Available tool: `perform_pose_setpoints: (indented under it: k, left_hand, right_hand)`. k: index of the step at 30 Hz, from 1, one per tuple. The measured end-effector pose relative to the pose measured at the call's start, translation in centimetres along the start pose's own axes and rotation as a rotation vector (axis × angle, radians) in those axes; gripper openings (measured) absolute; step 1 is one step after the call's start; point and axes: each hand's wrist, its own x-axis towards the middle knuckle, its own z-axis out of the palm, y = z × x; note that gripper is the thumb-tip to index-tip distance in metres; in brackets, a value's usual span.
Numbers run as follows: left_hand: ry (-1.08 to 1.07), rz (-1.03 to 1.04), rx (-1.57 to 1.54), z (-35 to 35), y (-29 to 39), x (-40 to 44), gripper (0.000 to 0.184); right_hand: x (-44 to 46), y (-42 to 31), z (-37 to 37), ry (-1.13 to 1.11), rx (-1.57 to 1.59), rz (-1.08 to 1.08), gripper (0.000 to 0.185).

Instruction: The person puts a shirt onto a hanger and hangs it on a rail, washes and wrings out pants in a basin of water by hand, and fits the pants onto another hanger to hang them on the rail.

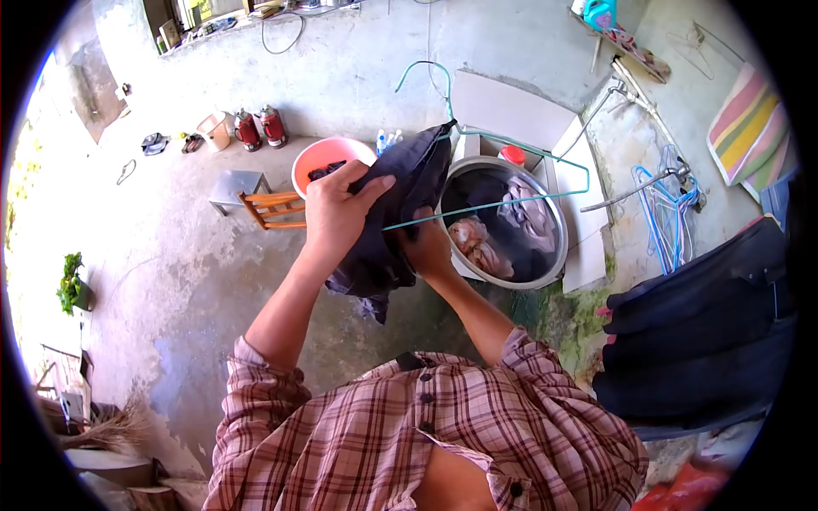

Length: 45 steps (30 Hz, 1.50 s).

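A dark garment (392, 187) hangs bunched over one end of a teal wire hanger (503, 206), whose hook points up and whose other end is bare. My left hand (338, 204) is closed on the garment's left side, thumb on top of the cloth. Lower and to the right, my right hand (429, 247) grips the garment's edge just under the hanger's bottom wire; its fingertips are partly hidden by the cloth. Behind the hanger stands a metal basin (558, 255) with wet clothes (524, 213) in dark water.
A pink basin (324, 156) with dark cloth stands beyond a wooden chair (271, 209) and a small metal stool (236, 187). At right, blue hangers (669, 213) and dark trousers (699, 332) hang. Red thermoses (260, 129) and a bucket (215, 130) line the wall.
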Motion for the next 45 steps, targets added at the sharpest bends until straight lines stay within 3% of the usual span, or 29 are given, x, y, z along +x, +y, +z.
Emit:
perform_pose_setpoints:
  k: [6,7,10,11,14,18,25,28,35,40,43,45]
  left_hand:
    - [0.013,-0.034,-0.100,-0.6,-0.7,0.3,0.022]
    - [0.028,-0.047,-0.138,-0.9,-0.5,0.4,0.020]
    - [0.015,-0.068,-0.202,-2.1,-2.9,1.1,0.019]
    - [0.008,-0.063,-0.230,-2.5,-2.6,1.1,0.019]
    - [-0.056,-0.020,-0.154,-3.3,-5.0,1.3,0.020]
    - [-0.052,0.160,0.141,-3.0,-5.6,0.9,0.023]
    - [-0.070,0.403,0.463,-1.3,-5.7,1.5,0.019]
    - [-0.011,0.647,0.673,-0.7,-6.8,1.9,0.014]
    - [-0.016,0.796,0.726,0.5,-6.4,3.0,0.018]
    - [-0.062,0.885,0.741,0.7,-6.8,3.6,0.019]
    - [-0.045,0.616,0.609,0.8,-6.1,3.9,0.019]
    - [-0.014,0.565,0.563,1.3,-5.5,3.7,0.019]
  right_hand:
    - [-0.1,3.1,-1.0,-0.010,0.006,0.120,0.024]
    - [0.2,3.9,-1.6,-0.065,0.006,0.249,0.020]
    - [-0.4,10.4,-2.5,0.120,0.681,0.477,0.019]
    - [-0.5,12.2,-5.0,0.051,0.671,0.401,0.020]
    - [-0.1,10.6,-12.7,0.200,0.315,0.130,0.018]
    - [2.0,7.0,-20.4,0.251,0.039,0.176,0.015]
    - [3.3,4.2,-24.7,0.264,-0.524,-0.152,0.020]
    - [3.4,2.8,-26.0,0.213,-0.587,-0.126,0.018]
    - [2.3,-2.2,-27.8,0.175,-0.691,-0.143,0.014]
    - [1.7,-1.6,-28.6,0.142,-0.689,-0.144,0.013]
    - [-0.1,-3.3,-27.5,0.107,-0.555,-0.159,0.014]
    - [-2.0,-3.3,-25.4,0.022,-0.486,-0.172,0.012]
